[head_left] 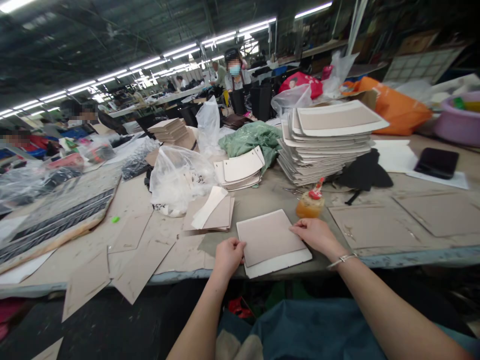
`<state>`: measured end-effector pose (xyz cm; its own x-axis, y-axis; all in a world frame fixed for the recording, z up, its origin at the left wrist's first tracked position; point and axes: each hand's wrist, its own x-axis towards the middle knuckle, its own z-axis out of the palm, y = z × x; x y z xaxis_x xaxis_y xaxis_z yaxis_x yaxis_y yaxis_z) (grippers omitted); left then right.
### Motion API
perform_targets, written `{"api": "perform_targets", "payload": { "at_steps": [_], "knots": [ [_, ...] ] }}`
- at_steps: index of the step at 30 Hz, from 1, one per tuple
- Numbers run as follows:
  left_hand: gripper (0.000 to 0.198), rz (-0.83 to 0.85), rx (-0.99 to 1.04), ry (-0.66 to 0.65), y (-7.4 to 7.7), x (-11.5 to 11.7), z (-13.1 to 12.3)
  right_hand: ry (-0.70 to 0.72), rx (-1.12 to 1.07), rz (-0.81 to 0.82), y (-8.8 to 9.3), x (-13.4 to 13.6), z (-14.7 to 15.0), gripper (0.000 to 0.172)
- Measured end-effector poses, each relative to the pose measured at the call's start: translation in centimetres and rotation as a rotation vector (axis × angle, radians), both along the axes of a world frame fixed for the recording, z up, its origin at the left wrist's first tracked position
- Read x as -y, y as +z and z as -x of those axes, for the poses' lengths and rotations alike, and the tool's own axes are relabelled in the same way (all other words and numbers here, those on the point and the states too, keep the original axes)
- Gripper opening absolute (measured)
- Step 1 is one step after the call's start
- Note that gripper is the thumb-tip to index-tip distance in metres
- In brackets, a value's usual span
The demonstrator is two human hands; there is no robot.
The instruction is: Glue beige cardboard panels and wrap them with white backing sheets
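Note:
A beige board [270, 236] lies over a slightly larger white sheet [279, 265] near the table's front edge; a strip of the white shows along the near side. My left hand [228, 256] pinches the board's left edge between thumb and fingers. At the board's right edge, my right hand [313, 235] pinches too, a metal bangle on its wrist. Just beyond that hand stands a glue bottle [310, 204] with amber contents and a red and white nozzle. Left of the board rests a small pile of beige boards [219, 215] with a white strip [209, 207] across it.
A tall stack of boards [318, 150] stands behind the bottle, a shorter curved stack [242, 170] to its left. A clear plastic bag [180, 177] sits farther left. Loose boards [88, 287] overhang the front edge. At right are a phone [437, 162] and flat boards [375, 226].

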<state>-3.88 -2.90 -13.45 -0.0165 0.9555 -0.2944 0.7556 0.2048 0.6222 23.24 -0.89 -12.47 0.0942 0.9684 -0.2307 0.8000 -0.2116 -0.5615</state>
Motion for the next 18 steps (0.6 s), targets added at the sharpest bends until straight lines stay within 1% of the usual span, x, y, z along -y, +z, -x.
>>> {"api": "perform_targets", "payload": {
  "at_steps": [4, 9, 18],
  "knots": [
    [0.028, 0.002, -0.047, -0.018, -0.42, -0.25, -0.10, -0.001, 0.050, 0.044, 0.06, -0.27, 0.07, 0.024],
    [0.028, -0.026, -0.110, -0.034, -0.90, -0.47, -0.03, 0.013, 0.079, 0.043, -0.03, -0.42, 0.09, 0.025],
    [0.028, -0.045, -0.153, -0.059, -0.44, -0.58, -0.08, 0.005, 0.102, 0.023, 0.18, -0.28, 0.40, 0.022]
  ]
}}
